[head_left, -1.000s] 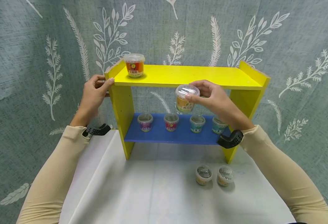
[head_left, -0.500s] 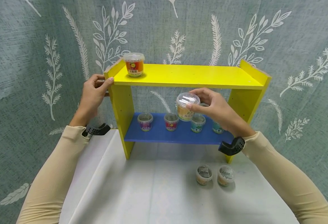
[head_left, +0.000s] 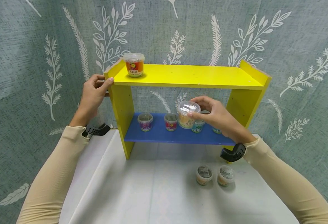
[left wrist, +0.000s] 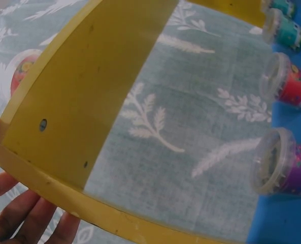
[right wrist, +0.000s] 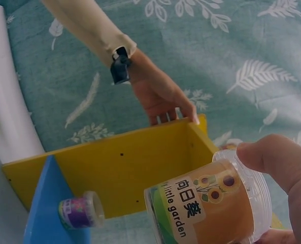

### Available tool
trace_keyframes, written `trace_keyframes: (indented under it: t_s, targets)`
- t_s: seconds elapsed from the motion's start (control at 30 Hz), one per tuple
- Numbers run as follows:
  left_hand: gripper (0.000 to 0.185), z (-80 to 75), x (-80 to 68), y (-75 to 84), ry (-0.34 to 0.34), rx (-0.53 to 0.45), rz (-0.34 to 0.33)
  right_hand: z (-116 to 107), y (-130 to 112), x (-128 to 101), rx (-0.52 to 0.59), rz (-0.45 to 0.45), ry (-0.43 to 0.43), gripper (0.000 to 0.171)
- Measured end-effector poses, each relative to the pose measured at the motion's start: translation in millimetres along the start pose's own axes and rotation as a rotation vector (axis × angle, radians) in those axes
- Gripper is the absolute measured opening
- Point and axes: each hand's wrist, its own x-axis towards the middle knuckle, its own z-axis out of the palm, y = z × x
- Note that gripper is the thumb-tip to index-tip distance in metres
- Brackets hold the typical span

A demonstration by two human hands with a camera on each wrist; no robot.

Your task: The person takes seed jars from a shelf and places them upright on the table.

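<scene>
My right hand (head_left: 217, 115) grips a small lidded plastic cup (head_left: 185, 119) by its lid rim, in front of the blue lower shelf (head_left: 178, 138). Its orange label (right wrist: 216, 201) with sunflowers shows in the right wrist view. My left hand (head_left: 93, 93) holds the upper left corner of the yellow shelf unit (head_left: 121, 109), thumb on the front edge and fingers (left wrist: 36, 218) round the side. On the blue board stand a purple-labelled cup (head_left: 145, 122), a red-labelled cup (head_left: 170, 122) and two teal-labelled cups (head_left: 197, 126), partly hidden behind the held cup and right hand.
An orange-red cup (head_left: 134, 65) sits at the left end of the yellow top board (head_left: 192, 74). Two lidded cups (head_left: 204, 175) stand on the white table (head_left: 158, 193), in front of the unit's right side. A green leaf-patterned cloth (head_left: 164, 31) hangs behind.
My right hand has lowered the sunflower cup from just below the top board's front edge to the level of the cups on the blue shelf. The left hand has stayed in place.
</scene>
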Motion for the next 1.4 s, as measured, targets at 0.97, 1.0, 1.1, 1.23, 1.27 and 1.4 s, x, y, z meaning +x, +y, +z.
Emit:
trace_keyframes:
  t_s: [0.97, 1.0, 1.1, 1.23, 1.27, 1.4]
  targets:
    - [0.047, 1.3, 1.3, -0.6, 0.009, -0.002, 0.016, 18.8, 36.9, -20.0, 0.041, 0.077, -0.072, 0.056]
    - [0.047, 1.2, 1.4, -0.5, 0.008, -0.001, 0.018, 19.5, 38.2, -20.8, 0.044, 0.078, -0.075, 0.056]
    - [0.046, 1.1, 1.3, 0.0, 0.008, 0.002, 0.022, 21.6, 42.8, -24.0, 0.036, 0.077, -0.085, 0.056]
    - [0.047, 0.9, 0.5, 0.2, 0.006, 0.008, 0.015, 25.1, 50.7, -28.9, 0.024, 0.093, -0.088, 0.057]
    - [0.048, 0.9, 0.3, 0.1, 0.006, 0.01, 0.013, 26.2, 52.5, -30.0, 0.026, 0.098, -0.088, 0.057]
    - [0.049, 0.8, -0.1, -0.2, 0.004, 0.015, 0.011, 31.3, 59.0, -33.4, 0.055, 0.108, -0.096, 0.057]
